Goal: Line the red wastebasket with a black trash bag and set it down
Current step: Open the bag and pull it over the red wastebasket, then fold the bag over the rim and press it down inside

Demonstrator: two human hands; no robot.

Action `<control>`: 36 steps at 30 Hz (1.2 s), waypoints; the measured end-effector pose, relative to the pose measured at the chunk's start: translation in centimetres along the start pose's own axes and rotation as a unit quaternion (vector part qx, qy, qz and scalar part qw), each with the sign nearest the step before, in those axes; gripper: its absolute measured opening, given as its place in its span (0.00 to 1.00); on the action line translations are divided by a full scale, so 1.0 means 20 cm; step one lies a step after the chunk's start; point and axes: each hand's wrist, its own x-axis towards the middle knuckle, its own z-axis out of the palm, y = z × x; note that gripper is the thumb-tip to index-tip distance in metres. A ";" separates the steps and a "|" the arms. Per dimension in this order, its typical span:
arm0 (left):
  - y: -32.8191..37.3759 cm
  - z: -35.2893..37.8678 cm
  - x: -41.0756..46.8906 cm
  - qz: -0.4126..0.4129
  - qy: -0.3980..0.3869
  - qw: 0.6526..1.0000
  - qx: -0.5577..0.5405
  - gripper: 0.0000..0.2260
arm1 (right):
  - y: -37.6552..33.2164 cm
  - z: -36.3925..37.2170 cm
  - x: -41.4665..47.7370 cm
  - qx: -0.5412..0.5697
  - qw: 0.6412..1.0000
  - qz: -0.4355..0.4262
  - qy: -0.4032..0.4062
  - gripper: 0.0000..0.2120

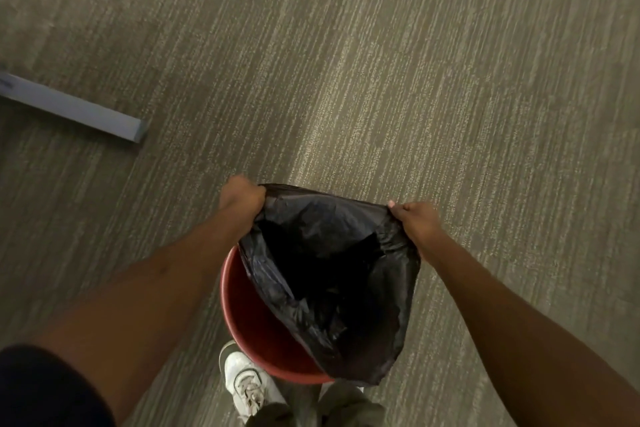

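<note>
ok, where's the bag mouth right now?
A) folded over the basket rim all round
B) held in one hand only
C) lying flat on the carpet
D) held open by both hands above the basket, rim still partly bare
D: the left hand and right hand each grip an edge of the black trash bag, stretched open over the red wastebasket, whose left rim shows uncovered.

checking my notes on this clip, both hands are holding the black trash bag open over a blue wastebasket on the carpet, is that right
Not quite: the wastebasket is red, not blue, as the head view shows. The rest holds: the left hand and right hand each grip an edge of the black trash bag, holding it open over the wastebasket on the carpet.
</note>
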 end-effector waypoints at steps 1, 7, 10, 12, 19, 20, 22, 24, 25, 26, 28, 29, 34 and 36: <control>-0.01 0.00 0.02 -0.014 -0.014 1.000 -0.005 0.11 | 0.02 0.01 0.00 0.003 1.000 0.010 -0.003 0.19; -0.15 -0.06 0.04 -0.065 -0.139 0.987 -0.042 0.11 | 0.12 0.03 -0.04 -0.088 0.993 0.026 -0.073 0.18; -0.24 -0.11 0.02 -0.062 -0.168 0.982 -0.068 0.17 | 0.15 0.01 -0.12 -0.100 0.991 0.029 -0.087 0.17; -0.28 -0.13 -0.01 -0.059 -0.162 0.981 -0.092 0.25 | 0.14 0.02 -0.19 -0.040 0.994 0.055 -0.087 0.23; -0.43 -0.12 -0.19 -0.101 -0.083 0.988 -0.081 0.56 | 0.16 -0.02 -0.45 0.136 0.982 0.112 -0.071 0.30; -0.45 -0.12 -0.22 -0.117 -0.052 0.990 -0.065 0.57 | 0.18 -0.03 -0.49 0.143 0.981 0.120 -0.060 0.27; -0.50 -0.11 -0.29 -0.133 -0.004 0.990 -0.037 0.59 | 0.24 -0.04 -0.57 0.129 0.980 0.143 -0.044 0.21; -0.54 -0.10 -0.37 -0.142 -0.002 0.989 -0.051 0.60 | 0.29 -0.04 -0.64 0.122 0.977 0.172 -0.040 0.18; -0.56 -0.09 -0.41 -0.143 -0.019 0.987 -0.066 0.57 | 0.32 -0.03 -0.66 0.124 0.974 0.186 -0.040 0.16; -0.57 -0.08 -0.45 -0.142 -0.039 0.986 -0.082 0.51 | 0.34 -0.03 -0.69 0.128 0.971 0.196 -0.041 0.13; -0.60 -0.07 -0.52 -0.137 -0.069 0.983 -0.102 0.32 | 0.37 -0.01 -0.73 0.133 0.969 0.206 -0.044 0.05; -0.61 -0.07 -0.54 -0.135 -0.074 0.982 -0.112 0.24 | 0.38 -0.01 -0.75 0.140 0.967 0.206 -0.045 0.02; -0.70 -0.06 -0.58 -0.173 -0.049 0.931 -0.317 0.08 | 0.44 0.01 -0.80 0.331 0.910 0.250 -0.009 0.07; -0.73 -0.07 -0.59 -0.202 -0.071 0.886 -0.410 0.05 | 0.47 0.01 -0.83 0.452 0.847 0.278 0.007 0.10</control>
